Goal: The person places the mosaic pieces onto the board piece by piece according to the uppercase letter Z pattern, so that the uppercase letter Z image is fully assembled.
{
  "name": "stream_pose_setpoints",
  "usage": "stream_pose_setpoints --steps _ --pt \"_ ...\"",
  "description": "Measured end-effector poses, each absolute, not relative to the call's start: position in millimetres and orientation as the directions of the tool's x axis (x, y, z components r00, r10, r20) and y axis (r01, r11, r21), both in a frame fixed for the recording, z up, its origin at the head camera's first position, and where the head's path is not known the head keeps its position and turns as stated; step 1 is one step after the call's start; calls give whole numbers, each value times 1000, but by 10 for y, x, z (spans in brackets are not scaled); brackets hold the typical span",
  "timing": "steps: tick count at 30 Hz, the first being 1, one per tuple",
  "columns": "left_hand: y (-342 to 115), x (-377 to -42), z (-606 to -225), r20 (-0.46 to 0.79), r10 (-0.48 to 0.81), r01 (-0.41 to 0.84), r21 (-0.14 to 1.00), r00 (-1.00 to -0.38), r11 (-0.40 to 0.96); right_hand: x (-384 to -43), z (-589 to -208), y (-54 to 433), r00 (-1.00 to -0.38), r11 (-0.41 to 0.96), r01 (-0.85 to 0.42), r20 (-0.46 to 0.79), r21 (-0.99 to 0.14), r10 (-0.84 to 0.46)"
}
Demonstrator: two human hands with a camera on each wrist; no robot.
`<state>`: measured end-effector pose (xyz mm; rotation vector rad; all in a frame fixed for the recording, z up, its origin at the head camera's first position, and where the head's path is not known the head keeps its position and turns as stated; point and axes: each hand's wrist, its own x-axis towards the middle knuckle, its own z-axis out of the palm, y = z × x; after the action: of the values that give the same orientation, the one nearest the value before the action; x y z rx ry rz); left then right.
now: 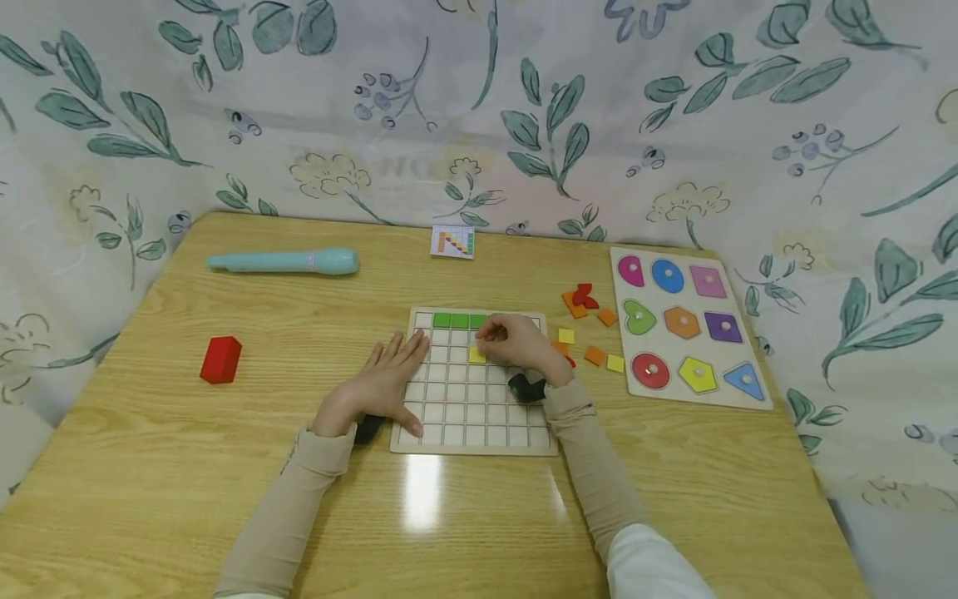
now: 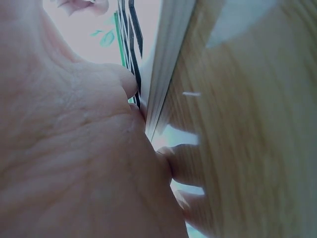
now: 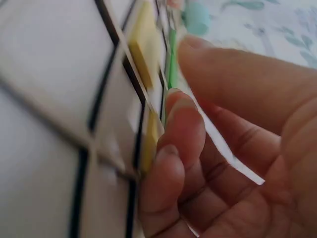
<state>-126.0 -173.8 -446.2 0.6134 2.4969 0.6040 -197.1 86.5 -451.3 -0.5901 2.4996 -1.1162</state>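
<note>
you work at a table with a glossy wood-grain top; at its middle, directly before you, a square-gridded board lies flat. to your left rest a red block and, farther off, a teal wand-shaped object, while a small printed card lies near the far edge, beyond the gridded board. to your right lies a shape-puzzle board, and between the two boards you find loose red, orange and yellow pieces, some overlapping.
</note>
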Motion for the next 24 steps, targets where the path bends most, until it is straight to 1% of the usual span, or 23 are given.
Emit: stream_pose_setpoints --steps 7,10,14,17,24 --pt "-1736 -1259 -4450 -357 523 301 518 -774 800 -1976 -4490 1383 -930 567 -112 -115 -816 -350" --pt "-1740 -1257 -4455 -360 524 303 515 -772 802 -1953 -4492 1648 -949 579 -79 -117 -812 -293" --pt "-1747 -1254 -4463 -364 523 300 517 -771 802 -1920 -4502 1909 -958 623 -21 -162 -782 -235" --pt "-1756 -1255 -4461 -362 522 297 520 -772 801 -1914 -4497 1976 -957 639 -11 -177 -769 -230" --pt "-1750 -1270 -4467 -363 527 299 524 -769 798 -1943 -4539 1923 -961 663 -43 -151 -747 -233"
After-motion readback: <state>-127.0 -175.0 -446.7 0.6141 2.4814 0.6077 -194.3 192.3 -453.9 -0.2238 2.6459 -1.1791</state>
